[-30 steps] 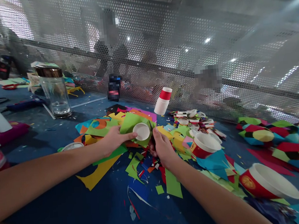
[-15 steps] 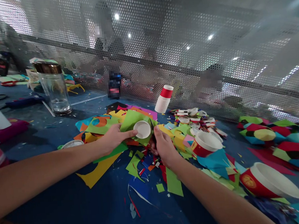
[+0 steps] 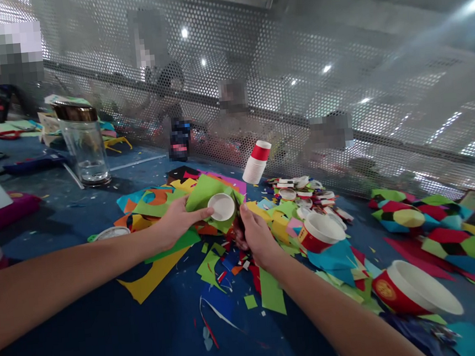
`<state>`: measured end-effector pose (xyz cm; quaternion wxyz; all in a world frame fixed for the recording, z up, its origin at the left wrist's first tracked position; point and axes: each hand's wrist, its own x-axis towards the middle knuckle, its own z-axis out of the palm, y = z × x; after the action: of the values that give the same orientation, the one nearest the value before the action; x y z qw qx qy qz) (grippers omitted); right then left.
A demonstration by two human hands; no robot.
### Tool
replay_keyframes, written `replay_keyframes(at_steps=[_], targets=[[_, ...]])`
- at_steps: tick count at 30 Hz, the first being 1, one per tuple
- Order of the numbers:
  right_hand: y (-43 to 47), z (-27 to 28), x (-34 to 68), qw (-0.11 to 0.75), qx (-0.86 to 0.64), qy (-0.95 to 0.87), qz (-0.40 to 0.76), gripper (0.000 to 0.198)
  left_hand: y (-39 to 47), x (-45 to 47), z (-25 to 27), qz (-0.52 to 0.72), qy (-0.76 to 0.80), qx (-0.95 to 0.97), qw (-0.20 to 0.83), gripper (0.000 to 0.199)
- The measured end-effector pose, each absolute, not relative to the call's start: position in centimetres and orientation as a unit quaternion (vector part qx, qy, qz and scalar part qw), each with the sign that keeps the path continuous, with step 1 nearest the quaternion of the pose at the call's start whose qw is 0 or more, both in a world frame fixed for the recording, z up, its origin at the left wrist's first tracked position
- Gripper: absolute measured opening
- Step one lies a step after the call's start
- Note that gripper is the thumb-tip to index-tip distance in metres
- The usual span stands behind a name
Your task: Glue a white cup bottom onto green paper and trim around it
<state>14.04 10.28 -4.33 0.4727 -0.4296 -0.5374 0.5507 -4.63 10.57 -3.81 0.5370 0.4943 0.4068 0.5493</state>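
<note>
My left hand (image 3: pixel 186 217) pinches a light green sheet of paper (image 3: pixel 205 189) with a small round white paper cup base (image 3: pixel 222 207) laid on it, my thumb pressing on the base's rim. Close to the right edge of the base, my right hand (image 3: pixel 259 234) is closed around scissors (image 3: pixel 236 204). Their dark blades show only in part at the green sheet, and the handles are hidden by my fingers. Below both hands lie small paper scraps (image 3: pixel 232 261) in several colours.
A stack of paper cups (image 3: pixel 256 162) stands behind my hands. Cut cup pieces (image 3: pixel 305 194) lie to its right. Two red-and-white cups, one nearer (image 3: pixel 416 290) and one farther (image 3: pixel 321 230), rest on the right. A glass jar (image 3: pixel 85 144) stands left, before a perforated screen (image 3: pixel 209 47).
The whole view has shifted slightly, so things sit a little farther left. Both hands keep their grip on the paper, the cup base and the scissors.
</note>
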Motion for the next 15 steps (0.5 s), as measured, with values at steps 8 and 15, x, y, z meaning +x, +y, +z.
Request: replay_keyframes(at_steps=[8, 15], targets=[[10.58, -4.40, 14.18, 0.461, -0.430, -0.535, 0.562, 0.056, 10.74, -4.74, -3.81, 0.550, 0.414, 0.494, 0.532, 0.047], [10.69, -4.62, 14.44, 0.456, -0.424, -0.549, 0.558, 0.052, 11.05, -5.06, -4.08, 0.548, 0.433, 0.491, 0.521, 0.044]])
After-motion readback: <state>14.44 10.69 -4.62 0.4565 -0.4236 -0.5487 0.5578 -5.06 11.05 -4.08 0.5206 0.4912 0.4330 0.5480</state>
